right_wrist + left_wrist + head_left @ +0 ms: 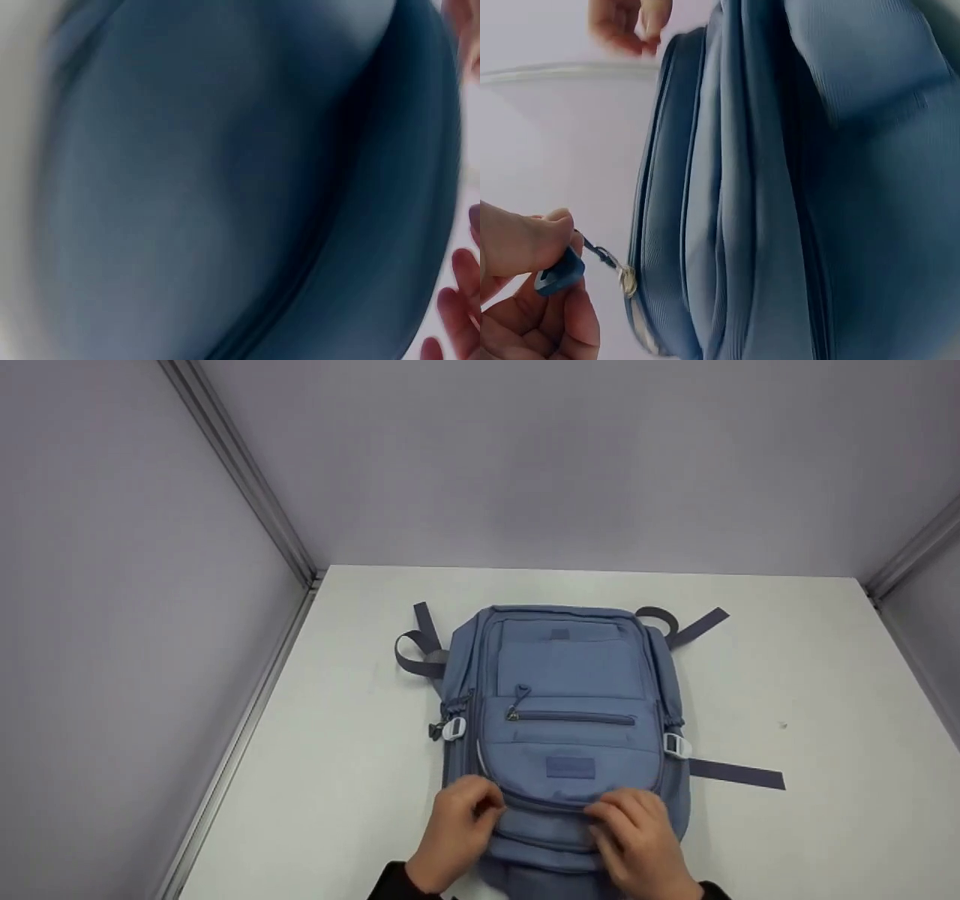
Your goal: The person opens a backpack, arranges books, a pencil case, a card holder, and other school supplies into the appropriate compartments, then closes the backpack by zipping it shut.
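Note:
A blue backpack (pixel 570 667) lies on its back on the white table, its front pocket facing up. At the backpack's lower left, my left hand (pixel 459 826) pinches a dark blue zipper pull (pixel 561 271) between thumb and fingers. A short cord joins that pull to a metal slider (pixel 628 281) on the front pocket's zipper. To the right, my right hand (pixel 639 836) is at the front pocket's lower edge, fingers loosely bent. In the right wrist view its fingers (pixel 459 300) show beside the blue fabric with nothing visible between them.
A second zipper (pixel 574 718) crosses the pocket front. Dark straps (pixel 739 774) stick out from both sides, with white buckles (pixel 677 745) at the flanks. The white table (pixel 337 720) meets grey walls (pixel 562 465) at the back and sides.

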Demonstrator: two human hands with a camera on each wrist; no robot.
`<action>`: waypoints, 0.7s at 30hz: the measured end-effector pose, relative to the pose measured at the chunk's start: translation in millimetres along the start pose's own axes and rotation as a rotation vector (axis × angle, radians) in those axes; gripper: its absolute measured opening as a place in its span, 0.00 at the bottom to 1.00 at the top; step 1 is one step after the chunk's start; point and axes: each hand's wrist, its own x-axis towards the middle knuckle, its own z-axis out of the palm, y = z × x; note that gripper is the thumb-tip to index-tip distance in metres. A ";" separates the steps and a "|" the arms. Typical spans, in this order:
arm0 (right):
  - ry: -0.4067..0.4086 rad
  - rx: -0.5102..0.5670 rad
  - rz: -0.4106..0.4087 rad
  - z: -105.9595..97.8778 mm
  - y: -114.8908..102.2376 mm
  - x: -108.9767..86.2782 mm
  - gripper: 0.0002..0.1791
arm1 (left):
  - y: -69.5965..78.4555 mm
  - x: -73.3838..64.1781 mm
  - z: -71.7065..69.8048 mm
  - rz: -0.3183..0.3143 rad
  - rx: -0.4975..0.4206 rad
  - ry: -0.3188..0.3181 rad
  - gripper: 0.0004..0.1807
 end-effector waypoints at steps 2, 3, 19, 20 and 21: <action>-0.025 -0.049 -0.012 6.7 -10.5 3.4 0.12 | 4.2 2.9 6.8 0.009 -0.001 -0.014 0.12; -0.043 -0.079 -0.002 9.4 -14.3 5.1 0.17 | 5.4 4.0 9.9 0.011 0.001 -0.016 0.12; -0.053 -0.148 0.043 18.8 -4.1 8.4 0.18 | -18.8 16.5 -27.5 -0.124 0.092 -0.142 0.09; -0.047 -0.139 0.041 18.9 -3.9 8.0 0.17 | -23.1 17.9 -30.4 -0.135 0.100 -0.157 0.08; -0.042 -0.129 0.039 19.0 -3.8 7.5 0.16 | -28.0 19.7 -32.5 -0.141 0.109 -0.169 0.08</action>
